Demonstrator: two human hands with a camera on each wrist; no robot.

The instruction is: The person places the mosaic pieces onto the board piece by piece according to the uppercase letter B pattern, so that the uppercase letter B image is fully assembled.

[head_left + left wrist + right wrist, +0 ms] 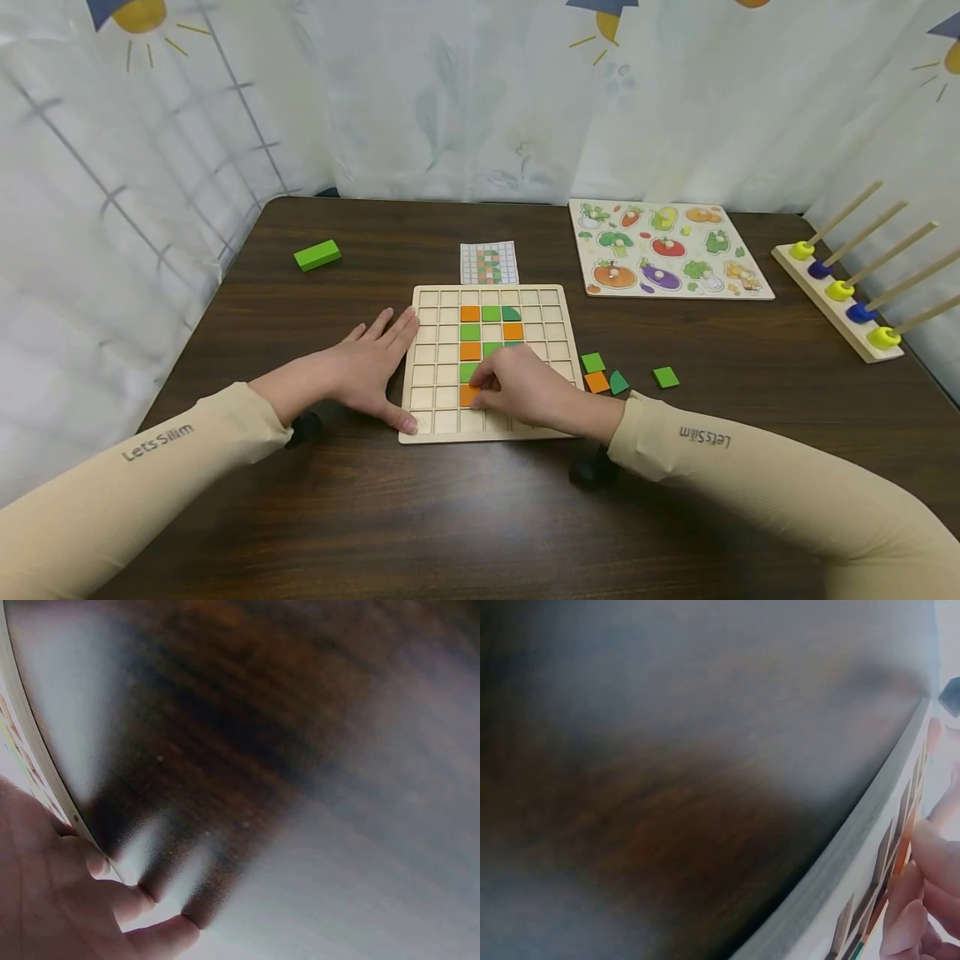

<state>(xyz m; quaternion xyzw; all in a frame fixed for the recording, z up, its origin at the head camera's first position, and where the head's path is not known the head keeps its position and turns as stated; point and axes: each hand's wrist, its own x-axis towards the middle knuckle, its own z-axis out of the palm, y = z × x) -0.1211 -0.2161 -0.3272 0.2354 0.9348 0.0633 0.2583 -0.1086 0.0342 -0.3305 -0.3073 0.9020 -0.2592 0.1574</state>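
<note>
Your right hand (528, 387) lies over the lower middle of the grid board (427, 367), fingers curled down onto an orange tile (468, 395) that sits in a cell of the board's second-lowest row; the fingertips pinch its right edge, and the right wrist view shows the fingers (922, 889) at an orange edge by the board's rim. Your left hand (371, 367) rests flat on the table (480, 517) with fingers straight, pressed against the board's left edge, thumb at the lower left corner; the left wrist view shows the fingertips (161, 934) on the wood beside the rim. Above the orange tile a column of tiles climbs the board, green (468, 371), orange (470, 350), green, orange, with green and orange tiles branching right in the upper rows. Just right of the board lie loose tiles: a green one (592, 362), an orange one (597, 382), a dark green rounded one (618, 382), and another green one (665, 377) a little apart. A pattern card (489, 262) lies just beyond the board. Farther off are a green block (317, 254) at the left, a vegetable puzzle (667, 248) at the right, and a peg rack (847, 292) with yellow and blue rings near the right edge.
</note>
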